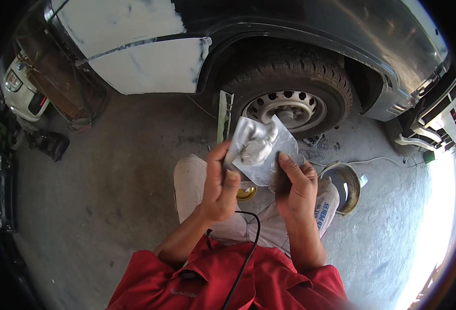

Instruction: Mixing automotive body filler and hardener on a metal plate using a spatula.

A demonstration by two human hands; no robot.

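Whitish body filler paste [257, 152] lies in a lump on thin grey metal spreader plates held over my lap. My left hand [222, 184] is closed on the left plate [238, 133], its thumb at the lower edge. My right hand [299, 180] grips the right plate [284, 141], thumb on top and fingers underneath. The two plates overlap around the paste, and where one ends below it is hard to tell. In front of me stands a dark car body with white filler or primer patches [154, 66] on its lower panel, left of the wheel [288, 110].
A round basin [353, 188] stands on the floor by my right knee. A yellow tin [247, 193] shows below the plates. A long narrow strip [224, 116] stands near the tyre. A cable [257, 236] crosses my lap. A dark object [50, 144] lies at the left.
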